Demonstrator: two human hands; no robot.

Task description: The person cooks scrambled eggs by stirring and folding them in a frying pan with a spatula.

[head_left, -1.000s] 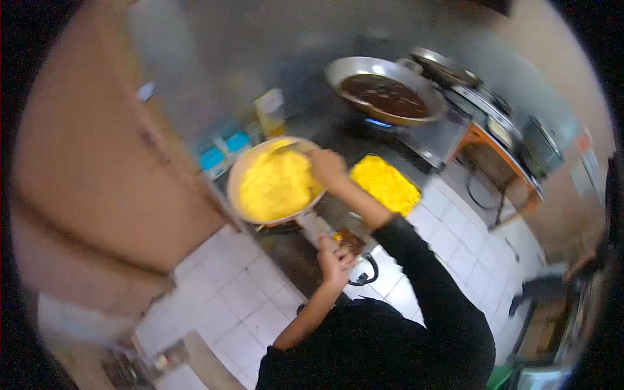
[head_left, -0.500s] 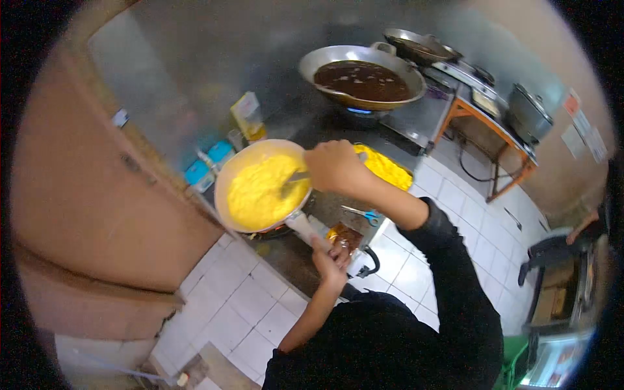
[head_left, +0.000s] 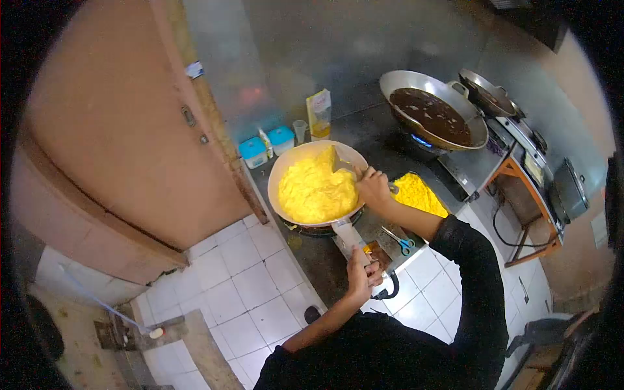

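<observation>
My left hand (head_left: pixel 364 274) is closed around the pale handle (head_left: pixel 347 233) of a frying pan (head_left: pixel 275 179). The pan sits on a burner and holds a thick layer of yellow scrambled egg (head_left: pixel 315 192). My right hand (head_left: pixel 376 188) grips a spatula (head_left: pixel 344 166), its blade in the egg at the pan's right side, some egg lifted in a peak beside it. Right of the pan lies a tray of bright yellow food (head_left: pixel 419 195). Blue-handled scissors (head_left: pixel 406 244) rest on the counter close to my right forearm.
A large wok (head_left: pixel 478 130) of dark liquid stands over a blue flame at the back right. Behind the pan are blue-lidded containers (head_left: pixel 253 151) and a yellow-and-white pouch (head_left: pixel 319 112). A lidded pot (head_left: pixel 569 192) stands far right; a brown door (head_left: pixel 123 117) is left.
The camera view has shifted, so the scene sits lower and farther right. The spatula has moved to the pan's right side, and the egg there is now pushed up into a peak.
</observation>
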